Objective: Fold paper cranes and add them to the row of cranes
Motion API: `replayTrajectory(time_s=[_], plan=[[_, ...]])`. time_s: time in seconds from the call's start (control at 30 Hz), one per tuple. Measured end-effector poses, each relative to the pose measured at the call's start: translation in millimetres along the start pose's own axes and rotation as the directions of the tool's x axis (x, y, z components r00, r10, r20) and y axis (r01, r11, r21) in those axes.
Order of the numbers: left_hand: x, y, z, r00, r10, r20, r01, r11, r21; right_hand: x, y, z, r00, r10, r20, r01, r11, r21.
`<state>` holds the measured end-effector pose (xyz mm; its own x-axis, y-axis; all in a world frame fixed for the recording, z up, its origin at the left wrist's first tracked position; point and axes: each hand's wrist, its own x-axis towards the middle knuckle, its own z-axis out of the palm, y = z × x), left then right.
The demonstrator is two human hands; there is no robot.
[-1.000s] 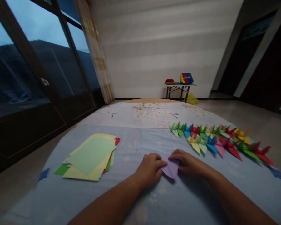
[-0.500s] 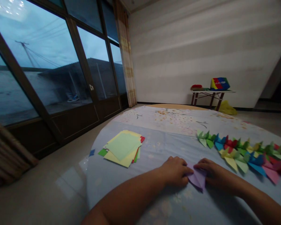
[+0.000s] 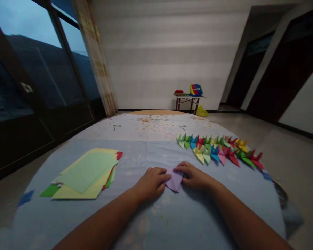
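Note:
A small folded piece of purple origami paper lies on the table between my two hands, its pointed end toward me. My left hand pinches its left side with thumb and fingers. On the opposite side, my right hand has its fingers closed on the upper right edge. To the left is a loose stack of coloured paper sheets, pale green on top, with yellow, red and green edges poking out. Two rows of folded paper cranes in many colours stand at the right.
The round table wears a pale blue floral cloth. Blue tape marks its left edge, with another blue piece at the right. Against the far wall, a small side table carries a multicoloured box. Glass doors stand on the left.
The view has swung to the right, so the table, paper stack and cranes appear further left. Both hands stay on the purple paper, whose shape looks much the same.

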<state>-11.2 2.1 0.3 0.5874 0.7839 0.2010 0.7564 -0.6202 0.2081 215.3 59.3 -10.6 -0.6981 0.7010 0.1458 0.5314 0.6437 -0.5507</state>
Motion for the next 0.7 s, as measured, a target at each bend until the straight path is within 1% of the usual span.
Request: replayTrajectory(time_s=[0.2, 0.4, 0.57, 0.7], plan=[[-4.9, -9.2, 5.5, 0.999, -0.009, -0.035, 0.007, 0.997, -0.073, -0.4, 4.8, -3.6, 1.0, -0.013, 0.016, 0.012, 0.999, 0.053], [-5.3, -11.0, 8.8, 0.998, 0.001, -0.065, -0.006, 0.997, -0.081, -0.7, 1.3, -7.3, 1.0, -0.011, 0.015, 0.011, 0.999, 0.049], [-1.3, -4.4, 7.6, 0.999, 0.035, -0.025, -0.036, 0.997, -0.064, -0.3, -3.0, -10.1, 1.0, -0.01, 0.015, 0.01, 1.0, 0.028], [1.8, 0.3, 8.1, 1.0, 0.011, -0.006, -0.011, 0.999, -0.045, -2.1, 0.2, -14.6, 0.999, 0.002, 0.034, -0.003, 1.0, 0.028]])
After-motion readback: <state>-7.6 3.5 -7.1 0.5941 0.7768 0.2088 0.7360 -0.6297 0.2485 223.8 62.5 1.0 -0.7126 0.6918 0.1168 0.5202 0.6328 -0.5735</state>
